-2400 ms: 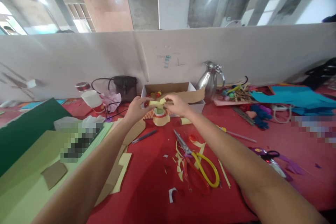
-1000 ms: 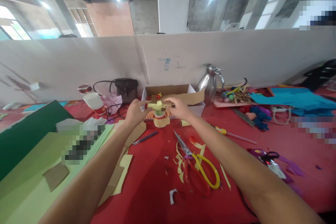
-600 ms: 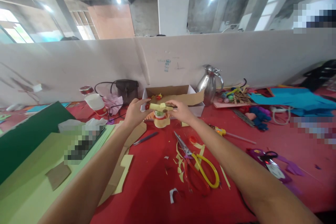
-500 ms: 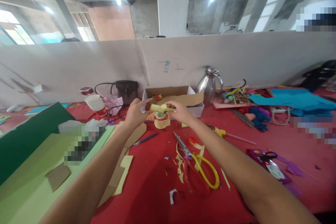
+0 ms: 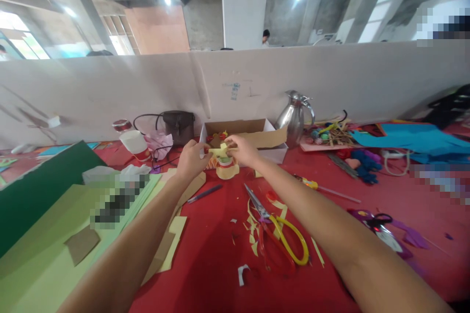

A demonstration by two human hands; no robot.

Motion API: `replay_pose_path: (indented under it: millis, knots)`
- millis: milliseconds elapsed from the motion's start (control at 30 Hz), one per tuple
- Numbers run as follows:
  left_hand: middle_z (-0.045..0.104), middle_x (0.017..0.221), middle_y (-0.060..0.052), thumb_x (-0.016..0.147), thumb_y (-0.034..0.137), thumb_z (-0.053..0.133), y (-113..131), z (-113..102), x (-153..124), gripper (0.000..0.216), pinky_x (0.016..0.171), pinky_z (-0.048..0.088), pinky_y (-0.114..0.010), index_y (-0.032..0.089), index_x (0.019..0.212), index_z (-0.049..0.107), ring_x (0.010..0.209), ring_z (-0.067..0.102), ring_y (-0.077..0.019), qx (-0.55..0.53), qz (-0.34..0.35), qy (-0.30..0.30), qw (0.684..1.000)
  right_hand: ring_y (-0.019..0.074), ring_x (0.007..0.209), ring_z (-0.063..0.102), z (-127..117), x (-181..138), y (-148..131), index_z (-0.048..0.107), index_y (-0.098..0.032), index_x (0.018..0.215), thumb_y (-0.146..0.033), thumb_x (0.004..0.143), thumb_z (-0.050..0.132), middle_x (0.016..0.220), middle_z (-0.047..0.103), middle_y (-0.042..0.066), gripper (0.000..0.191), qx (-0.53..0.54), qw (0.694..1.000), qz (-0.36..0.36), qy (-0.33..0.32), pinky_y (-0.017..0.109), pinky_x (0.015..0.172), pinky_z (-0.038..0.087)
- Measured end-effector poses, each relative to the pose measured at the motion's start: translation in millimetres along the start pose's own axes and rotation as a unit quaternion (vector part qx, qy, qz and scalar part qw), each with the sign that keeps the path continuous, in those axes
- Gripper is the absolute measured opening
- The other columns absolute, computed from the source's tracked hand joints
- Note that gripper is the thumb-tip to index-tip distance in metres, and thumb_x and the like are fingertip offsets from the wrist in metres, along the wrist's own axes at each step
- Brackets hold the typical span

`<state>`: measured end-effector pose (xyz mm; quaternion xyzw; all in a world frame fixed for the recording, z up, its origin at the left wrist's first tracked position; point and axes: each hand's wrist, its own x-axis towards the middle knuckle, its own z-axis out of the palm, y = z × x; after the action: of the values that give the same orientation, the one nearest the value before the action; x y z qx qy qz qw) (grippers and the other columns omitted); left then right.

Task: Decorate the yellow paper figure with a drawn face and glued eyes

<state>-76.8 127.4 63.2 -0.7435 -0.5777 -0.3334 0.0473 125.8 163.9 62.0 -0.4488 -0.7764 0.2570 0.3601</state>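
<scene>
Both my hands meet over a small paper craft (image 5: 227, 171) with a tan base, a red-and-white band and a green upper part. My left hand (image 5: 191, 160) pinches the left end of a pale yellow paper piece (image 5: 219, 150) just above the craft. The right end of that piece is between the fingers of my right hand (image 5: 241, 151). Whether the piece touches the craft I cannot tell. A white box (image 5: 279, 153) with a brown cardboard flap stands right behind.
Scissors (image 5: 290, 239) with yellow and red handles lie on the red table among yellow paper scraps. A pen (image 5: 204, 193) is left of them. A glue gun (image 5: 310, 183) lies to the right; a steel jug (image 5: 293, 117), paper cup (image 5: 135, 144) and dark bag (image 5: 178, 127) stand behind.
The yellow piece has turned a little in my fingers, and my right hand has shifted slightly up. A person's head now shows beyond the partition.
</scene>
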Motion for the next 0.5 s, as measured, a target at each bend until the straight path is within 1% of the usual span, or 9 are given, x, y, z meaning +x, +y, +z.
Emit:
replay_pose_path:
  millis: [67, 100, 200, 333, 500]
  knots:
    - [0.049, 0.082, -0.004, 0.081, 0.028, 0.061, -0.6, 1.7, -0.7, 0.032, 0.079, 0.046, -0.032, 0.022, 0.110, 0.073, 0.080, 0.054, -0.0196, 0.001, 0.010, 0.000, 1.000, 0.0214, 0.101, 0.068, -0.5, 2.2, -5.8, 0.063, -0.022, 0.112, -0.010, 0.075, 0.071, 0.100, 0.074, 0.002, 0.040, -0.035, 0.999, -0.009, -0.007, 0.038, 0.093, 0.047]
    - [0.049, 0.081, -0.004, 0.082, 0.028, 0.060, -1.0, 3.1, -0.9, 0.032, 0.079, 0.046, -0.032, 0.023, 0.110, 0.073, 0.080, 0.054, -0.0197, 0.003, 0.019, -0.005, 1.000, 0.0224, 0.103, 0.068, -0.6, 3.4, -8.1, 0.063, -0.023, 0.112, -0.011, 0.075, 0.072, 0.100, 0.075, 0.002, 0.040, -0.053, 0.998, -0.015, -0.010, 0.039, 0.094, 0.046]
    - [0.046, 0.077, -0.004, 0.083, 0.029, 0.061, -3.7, 9.6, -1.7, 0.025, 0.077, 0.046, -0.031, 0.021, 0.100, 0.077, 0.079, 0.053, -0.0198, 0.016, 0.025, -0.022, 0.999, 0.0240, 0.106, 0.067, 0.8, 7.9, -11.2, 0.062, -0.023, 0.113, -0.014, 0.079, 0.070, 0.103, 0.075, 0.003, 0.036, -0.093, 0.995, -0.026, -0.024, 0.040, 0.095, 0.043]
    - [0.049, 0.080, -0.005, 0.084, 0.030, 0.060, -9.3, 20.0, -2.9, 0.025, 0.077, 0.046, -0.031, 0.018, 0.098, 0.077, 0.080, 0.054, -0.0200, 0.021, 0.023, -0.027, 0.999, 0.0244, 0.105, 0.067, 4.9, 13.5, -7.7, 0.061, -0.023, 0.113, -0.018, 0.084, 0.067, 0.105, 0.075, 0.004, 0.031, -0.100, 0.994, -0.019, -0.036, 0.039, 0.091, 0.044]
    - [0.050, 0.080, -0.007, 0.088, 0.031, 0.055, -10.2, 23.9, -2.9, 0.028, 0.077, 0.046, -0.033, 0.016, 0.100, 0.075, 0.081, 0.054, -0.0217, 0.060, 0.053, -0.029, 0.996, 0.0239, 0.100, 0.067, 5.5, 16.4, -4.1, 0.061, -0.024, 0.111, -0.017, 0.085, 0.066, 0.100, 0.075, 0.002, 0.028, -0.100, 0.995, -0.015, -0.024, 0.038, 0.089, 0.044]
